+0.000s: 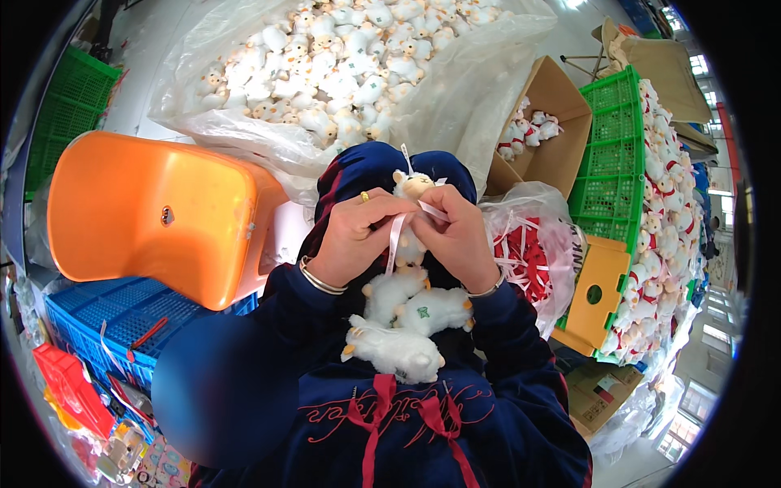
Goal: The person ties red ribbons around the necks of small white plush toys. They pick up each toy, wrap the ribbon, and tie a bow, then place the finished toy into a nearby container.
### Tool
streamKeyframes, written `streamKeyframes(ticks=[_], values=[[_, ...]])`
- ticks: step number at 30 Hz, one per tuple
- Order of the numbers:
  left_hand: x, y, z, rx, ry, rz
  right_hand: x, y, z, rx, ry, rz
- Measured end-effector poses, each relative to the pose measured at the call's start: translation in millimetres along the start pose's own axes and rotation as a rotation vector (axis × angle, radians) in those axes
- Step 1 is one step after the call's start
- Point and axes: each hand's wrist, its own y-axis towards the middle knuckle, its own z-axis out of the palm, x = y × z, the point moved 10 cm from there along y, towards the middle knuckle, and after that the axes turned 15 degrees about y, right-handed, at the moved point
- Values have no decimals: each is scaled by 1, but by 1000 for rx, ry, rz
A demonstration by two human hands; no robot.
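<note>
A small white plush lamb (pixel 416 185) lies upright on my lap, its tan face toward the far side. Around its neck area runs a pale pink ribbon (pixel 395 242), one end hanging down below my fingers. My left hand (pixel 351 237) pinches the ribbon from the left, thumb and forefinger together. From the right, my right hand (pixel 457 237) grips the ribbon too, its fingertips almost touching the left ones. The knot, if any, is hidden by my fingers. Several more white plush lambs (pixel 394 348) rest against my body below the hands.
A large clear plastic sheet (pixel 455 98) holds a heap of plush lambs beyond my knees. At left stand an orange chair (pixel 154 211) and a blue crate (pixel 98 317). At right are a bag of red and white ribbons (pixel 529 256), a cardboard box (pixel 561 102) and a green crate (pixel 606 146).
</note>
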Motion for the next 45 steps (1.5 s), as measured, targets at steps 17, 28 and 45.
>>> streamKeyframes(ticks=[17,28,45], values=[[32,-1,28,349,-415,-498,1,-11,-7,-153,-37,-153],[30,0,31,251,-220,-488,-1,-6,-13,-35,87,46],[12,8,32,86,-56,-292,-15,6,-27,36,194,88]])
